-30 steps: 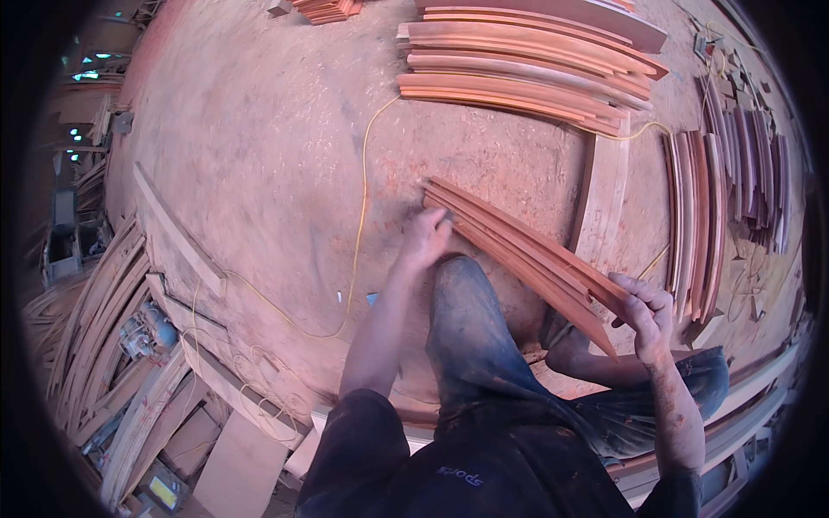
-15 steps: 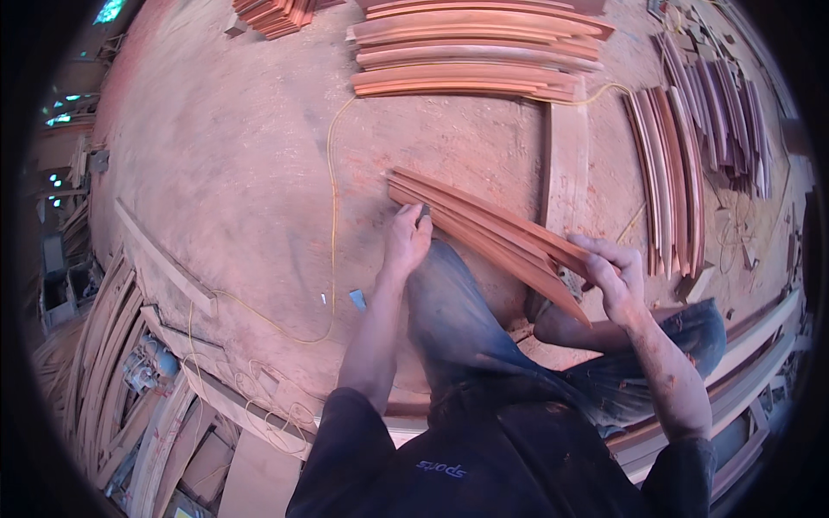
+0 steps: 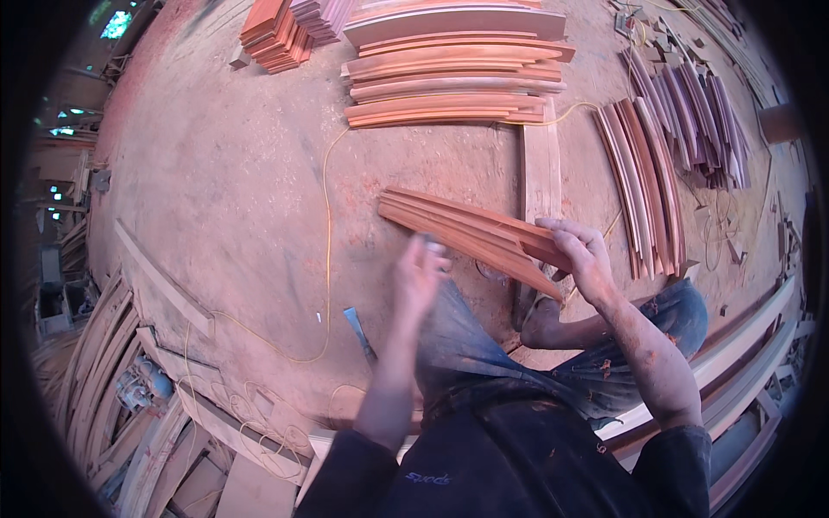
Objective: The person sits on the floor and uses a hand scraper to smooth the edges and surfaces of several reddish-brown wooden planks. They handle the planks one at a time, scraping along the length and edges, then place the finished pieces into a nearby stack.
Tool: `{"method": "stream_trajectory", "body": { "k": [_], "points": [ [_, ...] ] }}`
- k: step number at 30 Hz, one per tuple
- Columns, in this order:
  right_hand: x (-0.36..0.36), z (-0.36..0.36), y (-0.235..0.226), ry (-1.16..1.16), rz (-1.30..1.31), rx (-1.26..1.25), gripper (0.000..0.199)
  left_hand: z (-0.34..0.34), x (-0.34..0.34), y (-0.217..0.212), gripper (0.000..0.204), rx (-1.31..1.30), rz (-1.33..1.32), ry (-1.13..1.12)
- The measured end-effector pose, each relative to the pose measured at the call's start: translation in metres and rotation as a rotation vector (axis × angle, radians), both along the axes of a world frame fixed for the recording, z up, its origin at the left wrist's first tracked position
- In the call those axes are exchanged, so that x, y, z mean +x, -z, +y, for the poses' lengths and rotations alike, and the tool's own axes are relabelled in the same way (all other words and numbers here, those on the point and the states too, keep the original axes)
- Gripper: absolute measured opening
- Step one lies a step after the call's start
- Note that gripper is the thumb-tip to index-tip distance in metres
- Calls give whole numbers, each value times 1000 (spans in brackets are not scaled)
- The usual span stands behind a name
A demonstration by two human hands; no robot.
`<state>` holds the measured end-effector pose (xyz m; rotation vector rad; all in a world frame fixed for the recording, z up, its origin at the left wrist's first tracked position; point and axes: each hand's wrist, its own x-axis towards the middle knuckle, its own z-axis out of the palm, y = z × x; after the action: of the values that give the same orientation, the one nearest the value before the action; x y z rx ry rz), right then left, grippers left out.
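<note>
My right hand (image 3: 585, 261) is closed around the right end of a reddish-brown wooden moulding (image 3: 466, 230), which has grooves along its length and a pointed, angled end. The moulding is held slantwise above my knees, its far end up to the left. Just below its left part is my left hand (image 3: 419, 278), smeared by motion and apart from the wood. Its fingers are pinched around a small greyish piece too blurred to name. On the floor by my left forearm lies a flat blue strip-like tool (image 3: 357, 331), partly hidden by the arm.
Stacked wooden mouldings (image 3: 453, 82) lie ahead, and more mouldings (image 3: 639, 186) and dark strips (image 3: 704, 121) lie to the right. A yellow cord (image 3: 327, 224) crosses the floor. A long plank (image 3: 542, 164) lies beyond my right hand. Loose timber (image 3: 95, 363) and a bluish power tool (image 3: 142, 382) are at left.
My left hand has come off the moulding and dropped slightly toward me. The moulding, still in my right hand, has shifted a little left. More of the blue tool shows.
</note>
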<state>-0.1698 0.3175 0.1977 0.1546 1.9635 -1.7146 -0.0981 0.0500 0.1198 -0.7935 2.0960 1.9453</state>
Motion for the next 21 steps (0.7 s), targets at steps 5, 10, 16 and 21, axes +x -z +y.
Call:
{"method": "stream_trajectory", "body": {
  "k": [5,10,16,21],
  "points": [
    [1,11,12,23,-30,1,39,-116,-50,175,30,-160,-66,-83],
    [-2,15,13,51,-45,15,41,-121,-69,181,31,-236,-31,15],
    [-1,8,10,40,-14,-36,42,20,-14,8,38,-457,-151,394],
    [0,6,3,26,-38,-7,43,95,29,-76,38,197,526,558]
  ]
}}
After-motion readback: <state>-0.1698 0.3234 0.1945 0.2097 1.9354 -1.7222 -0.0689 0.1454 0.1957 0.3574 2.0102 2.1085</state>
